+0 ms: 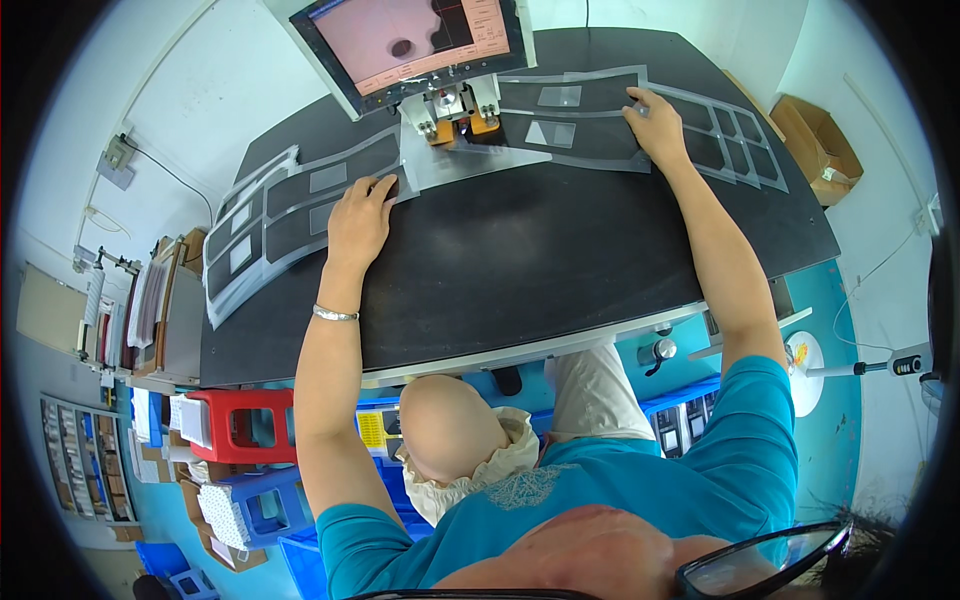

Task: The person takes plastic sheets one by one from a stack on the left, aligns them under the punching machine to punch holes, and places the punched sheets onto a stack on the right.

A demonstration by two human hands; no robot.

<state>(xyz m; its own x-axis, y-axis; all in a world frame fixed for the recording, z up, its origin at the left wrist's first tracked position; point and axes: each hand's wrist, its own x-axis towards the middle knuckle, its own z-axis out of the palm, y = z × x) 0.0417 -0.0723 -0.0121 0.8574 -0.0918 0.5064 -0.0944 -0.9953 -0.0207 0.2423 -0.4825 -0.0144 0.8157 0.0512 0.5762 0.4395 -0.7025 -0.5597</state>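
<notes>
A dark, thin sheet with pale see-through borders and small light rectangles (328,178) lies left of a machine head (462,118). My left hand (360,222) is closed at its front edge, fingertips bent onto it. On the other side of the head is a similar sheet section (590,130). At its outer edge, the curled fingers and thumb of my right hand (655,125) grip the border. Whether both sections form one sheet under the head is hidden. The head has two orange-yellow blocks above a pale metal plate (475,168).
A monitor (410,45) hangs above the head. Stacked sheets (235,255) lie at the black table's (520,260) left; others (745,140) fan out at its right. A cardboard box (815,150) stands beyond the right edge. Red (240,425) and blue stools (265,505) stand lower left.
</notes>
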